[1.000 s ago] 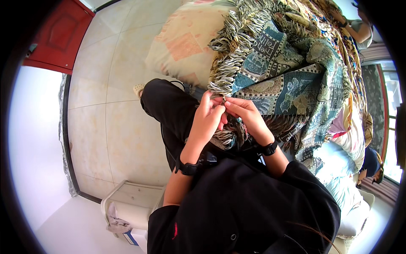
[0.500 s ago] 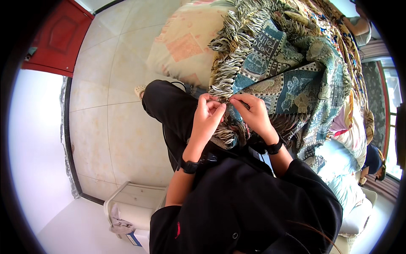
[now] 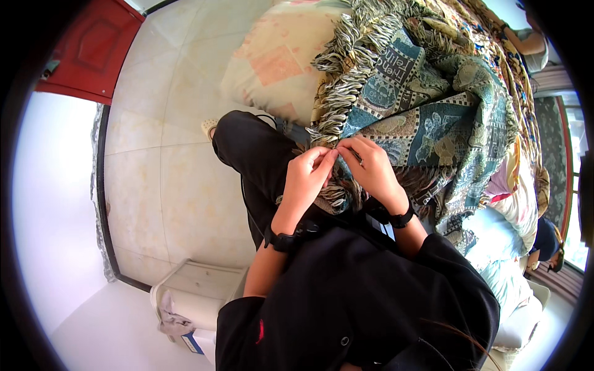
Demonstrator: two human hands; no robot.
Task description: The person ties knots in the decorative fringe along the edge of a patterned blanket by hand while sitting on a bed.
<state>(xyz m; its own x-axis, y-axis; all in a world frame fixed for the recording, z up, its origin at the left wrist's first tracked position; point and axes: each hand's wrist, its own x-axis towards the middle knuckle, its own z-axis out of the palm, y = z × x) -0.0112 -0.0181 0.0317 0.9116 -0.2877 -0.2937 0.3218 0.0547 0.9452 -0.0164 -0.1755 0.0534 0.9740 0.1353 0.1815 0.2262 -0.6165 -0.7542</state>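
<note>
A woven blanket [image 3: 427, 127] in teal, beige and black, with a long twisted fringe [image 3: 337, 102] on its edge, lies bunched over the bed and down to my lap. My left hand [image 3: 307, 171] pinches at the fringed edge, thumb and forefinger pressed together. Right beside it, my right hand [image 3: 369, 168] pinches the same spot, its fingertips touching those of the left. The strands between the fingertips are mostly hidden. More fringe [image 3: 334, 196] hangs below my hands, over my dark trousers [image 3: 253, 145].
A pale bed cover [image 3: 278, 62] with pink squares lies at the far side. Left are the tiled floor [image 3: 185, 123] and a red door [image 3: 93, 49]. A whitish cabinet [image 3: 201, 294] stands lower left. Two other people, one at upper right [image 3: 533, 43] and one at right [image 3: 547, 240], are partly visible.
My left fingers have closed in toward the right ones, and the fingertips now meet at the fringe. The whole view has shifted slightly; the blanket lies much as before.
</note>
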